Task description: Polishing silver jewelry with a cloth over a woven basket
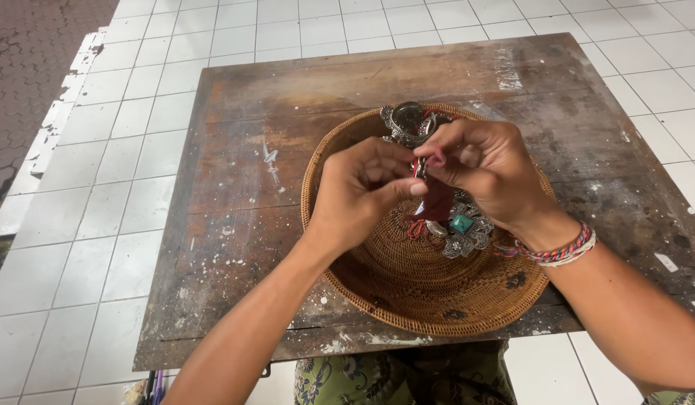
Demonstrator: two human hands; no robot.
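Your round woven basket (407, 292) sits on the worn wooden table (235, 225), holding ornate silver jewellery: a turquoise-stone pendant (461, 226) at its middle, a filigree piece (404, 124) at the far rim. Above it, your left hand (360, 191) and right hand (486, 169) pinch a small red-tasselled trinket (431, 187), its shape mostly hidden by fingers

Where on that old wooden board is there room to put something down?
The board is bare on its left side, between its left edge and the woven basket, and along the far strip behind the basket. The basket's near half is bare too. It is crowded in the middle, where the left hand and right hand work over the silver jewellery.
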